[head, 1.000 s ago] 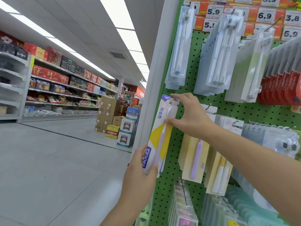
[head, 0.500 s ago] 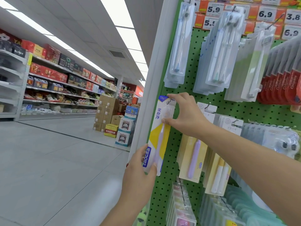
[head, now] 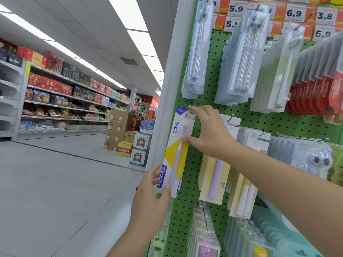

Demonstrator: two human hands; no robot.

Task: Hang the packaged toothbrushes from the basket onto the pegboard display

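The right hand (head: pixel 209 132) pinched the top of a long white, yellow and blue carded toothbrush pack (head: pixel 176 151), forefinger on its upper edge and thumb on its face below the brush head. The left hand (head: pixel 150 199) held the same pack at its bottom end, thumb pressed on the front near the blue brand strip and fingers curled behind. The pack stood nearly upright, tilted a little, against the left margin of the green perforated pegboard (head: pixel 204 101), beside the white upright post (head: pixel 172 75). Its hang hole seemed to sit on a metal peg, though that spot was too small to be sure. Above it hung clear blister packs of toothbrushes (head: pixel 196 58). Just to its right hung a pale yellow card with a lilac toothbrush (head: pixel 215 179). Red toothbrush cards (head: pixel 319 86) filled the upper right, under orange and white price tags (head: pixel 293 13). Across the grey tiled aisle floor (head: pixel 55 182) stood stocked shelves (head: pixel 61 101) and stacked cardboard cartons (head: pixel 120 128).
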